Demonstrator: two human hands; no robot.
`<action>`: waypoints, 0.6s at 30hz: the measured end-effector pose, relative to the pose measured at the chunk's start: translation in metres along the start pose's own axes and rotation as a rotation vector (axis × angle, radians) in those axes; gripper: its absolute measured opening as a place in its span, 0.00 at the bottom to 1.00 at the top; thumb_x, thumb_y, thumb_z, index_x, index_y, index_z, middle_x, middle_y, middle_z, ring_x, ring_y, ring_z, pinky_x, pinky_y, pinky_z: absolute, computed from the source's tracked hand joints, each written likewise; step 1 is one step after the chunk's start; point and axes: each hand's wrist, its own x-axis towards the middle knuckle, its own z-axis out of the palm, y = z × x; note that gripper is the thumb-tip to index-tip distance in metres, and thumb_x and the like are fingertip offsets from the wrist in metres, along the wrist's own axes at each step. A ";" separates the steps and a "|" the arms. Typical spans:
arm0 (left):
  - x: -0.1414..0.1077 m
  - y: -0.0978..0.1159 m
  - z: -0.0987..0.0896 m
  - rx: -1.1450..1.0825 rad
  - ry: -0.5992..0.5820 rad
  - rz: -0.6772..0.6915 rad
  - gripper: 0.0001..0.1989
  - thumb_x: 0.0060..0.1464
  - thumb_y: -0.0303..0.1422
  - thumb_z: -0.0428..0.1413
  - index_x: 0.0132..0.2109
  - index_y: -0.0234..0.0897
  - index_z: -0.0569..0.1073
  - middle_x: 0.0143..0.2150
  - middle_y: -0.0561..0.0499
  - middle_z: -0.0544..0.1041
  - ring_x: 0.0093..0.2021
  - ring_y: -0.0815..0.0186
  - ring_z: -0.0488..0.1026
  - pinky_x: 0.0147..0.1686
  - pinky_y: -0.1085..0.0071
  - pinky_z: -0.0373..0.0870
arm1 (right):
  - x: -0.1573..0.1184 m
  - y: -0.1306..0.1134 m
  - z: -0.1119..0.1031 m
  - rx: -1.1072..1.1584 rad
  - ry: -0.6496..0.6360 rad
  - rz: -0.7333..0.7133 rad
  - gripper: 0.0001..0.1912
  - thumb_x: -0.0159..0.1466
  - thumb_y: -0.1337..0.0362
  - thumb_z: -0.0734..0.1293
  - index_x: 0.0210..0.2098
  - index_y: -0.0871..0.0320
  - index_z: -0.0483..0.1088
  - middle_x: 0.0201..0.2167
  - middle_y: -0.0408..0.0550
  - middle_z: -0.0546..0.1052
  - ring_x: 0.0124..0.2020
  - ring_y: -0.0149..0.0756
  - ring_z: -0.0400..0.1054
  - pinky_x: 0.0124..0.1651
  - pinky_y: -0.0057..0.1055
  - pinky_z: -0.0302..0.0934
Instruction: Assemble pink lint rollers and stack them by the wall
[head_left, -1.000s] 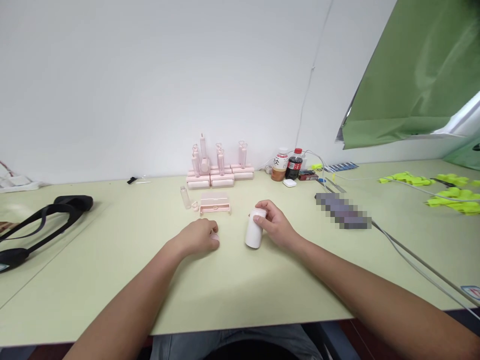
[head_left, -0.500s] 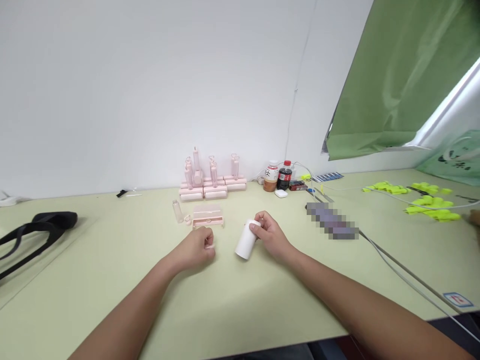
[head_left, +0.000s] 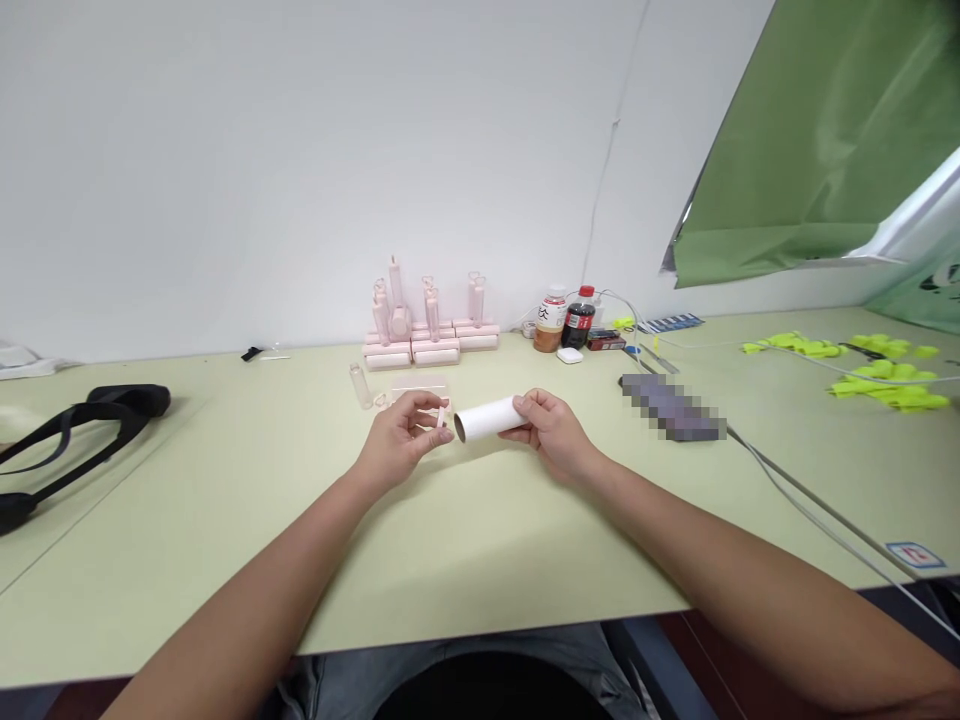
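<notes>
My right hand (head_left: 553,430) grips the right end of a white paper roll (head_left: 489,418) with a brown core, held nearly level with its open end facing left. In my left hand (head_left: 397,436), a small thin pale-pink end cap (head_left: 441,416) is pinched between thumb and fingers, just left of the roll's open end and apart from it. Behind my left hand lies an open pink case (head_left: 420,384), partly hidden by the fingers. A clear pinkish tube (head_left: 361,386) and a small pink ring-shaped piece (head_left: 381,400) lie beside the case.
Pink cylindrical cases (head_left: 435,352) with clear-handled pieces stand along the wall. To their right are a juice bottle (head_left: 550,322), a cola bottle (head_left: 578,318) and a white box (head_left: 570,355). Cables (head_left: 787,510), yellow pieces (head_left: 892,385) and a black strap (head_left: 127,410) lie at the sides.
The roll has swung from a steep tilt to nearly level, its open end now pointing left. My left hand has turned and lifted the cap toward that end. The camera view has tilted down.
</notes>
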 end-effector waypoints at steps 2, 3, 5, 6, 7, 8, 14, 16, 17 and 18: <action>-0.002 0.002 0.003 0.053 0.006 0.034 0.20 0.48 0.41 0.64 0.46 0.40 0.71 0.51 0.45 0.75 0.39 0.64 0.75 0.34 0.68 0.75 | -0.001 -0.001 0.001 0.030 -0.001 0.029 0.23 0.51 0.51 0.76 0.25 0.56 0.60 0.30 0.44 0.71 0.34 0.36 0.71 0.39 0.41 0.75; -0.003 0.002 0.004 0.075 0.014 0.049 0.20 0.48 0.41 0.64 0.47 0.40 0.71 0.51 0.45 0.76 0.38 0.65 0.75 0.33 0.69 0.75 | -0.002 -0.001 0.002 0.043 -0.004 0.040 0.23 0.50 0.51 0.77 0.25 0.56 0.60 0.30 0.43 0.71 0.34 0.36 0.71 0.39 0.40 0.75; -0.005 0.003 0.006 0.111 0.035 0.071 0.22 0.47 0.41 0.64 0.48 0.41 0.70 0.51 0.46 0.76 0.36 0.66 0.75 0.30 0.71 0.74 | -0.003 -0.002 0.003 0.057 -0.017 0.048 0.24 0.49 0.51 0.77 0.24 0.56 0.60 0.30 0.43 0.71 0.33 0.35 0.71 0.40 0.40 0.75; -0.005 0.003 0.007 0.127 0.042 0.079 0.22 0.47 0.41 0.64 0.48 0.41 0.71 0.50 0.47 0.76 0.36 0.66 0.75 0.29 0.71 0.74 | -0.004 -0.002 0.004 0.059 -0.025 0.046 0.24 0.49 0.50 0.77 0.24 0.56 0.60 0.30 0.43 0.72 0.33 0.35 0.71 0.40 0.40 0.75; -0.005 0.003 0.007 0.141 0.047 0.083 0.22 0.48 0.42 0.64 0.48 0.41 0.71 0.49 0.47 0.76 0.36 0.66 0.75 0.28 0.71 0.74 | -0.004 -0.002 0.005 0.057 -0.034 0.044 0.24 0.49 0.50 0.77 0.24 0.56 0.60 0.30 0.43 0.72 0.33 0.35 0.71 0.40 0.41 0.76; -0.005 0.003 0.007 0.155 0.046 0.084 0.21 0.48 0.42 0.64 0.48 0.41 0.72 0.48 0.47 0.76 0.36 0.65 0.76 0.28 0.71 0.74 | -0.005 -0.003 0.005 0.056 -0.041 0.041 0.24 0.50 0.50 0.77 0.25 0.56 0.60 0.31 0.43 0.72 0.34 0.36 0.71 0.40 0.42 0.76; -0.004 0.000 0.008 0.127 0.033 0.118 0.19 0.48 0.41 0.64 0.46 0.40 0.72 0.48 0.47 0.76 0.33 0.67 0.75 0.27 0.71 0.73 | -0.005 -0.002 0.005 0.083 -0.051 0.062 0.24 0.48 0.51 0.78 0.25 0.56 0.62 0.30 0.43 0.72 0.36 0.36 0.72 0.40 0.40 0.76; -0.004 -0.001 0.008 0.118 0.027 0.128 0.18 0.48 0.40 0.64 0.46 0.40 0.72 0.48 0.47 0.76 0.32 0.68 0.74 0.27 0.72 0.73 | -0.006 -0.001 0.005 0.089 -0.056 0.070 0.24 0.48 0.51 0.78 0.25 0.57 0.62 0.30 0.43 0.73 0.36 0.36 0.72 0.39 0.38 0.76; -0.003 -0.002 0.008 0.116 0.027 0.132 0.18 0.48 0.40 0.64 0.46 0.40 0.72 0.47 0.47 0.76 0.32 0.69 0.74 0.27 0.72 0.73 | -0.006 -0.001 0.005 0.090 -0.061 0.072 0.24 0.48 0.51 0.78 0.25 0.57 0.62 0.30 0.42 0.73 0.35 0.35 0.72 0.39 0.36 0.76; -0.003 -0.002 0.008 0.116 0.028 0.139 0.18 0.48 0.40 0.64 0.45 0.40 0.71 0.46 0.48 0.76 0.31 0.69 0.74 0.27 0.72 0.73 | -0.006 -0.001 0.004 0.090 -0.066 0.074 0.24 0.48 0.51 0.78 0.25 0.57 0.62 0.30 0.42 0.73 0.35 0.34 0.73 0.39 0.35 0.76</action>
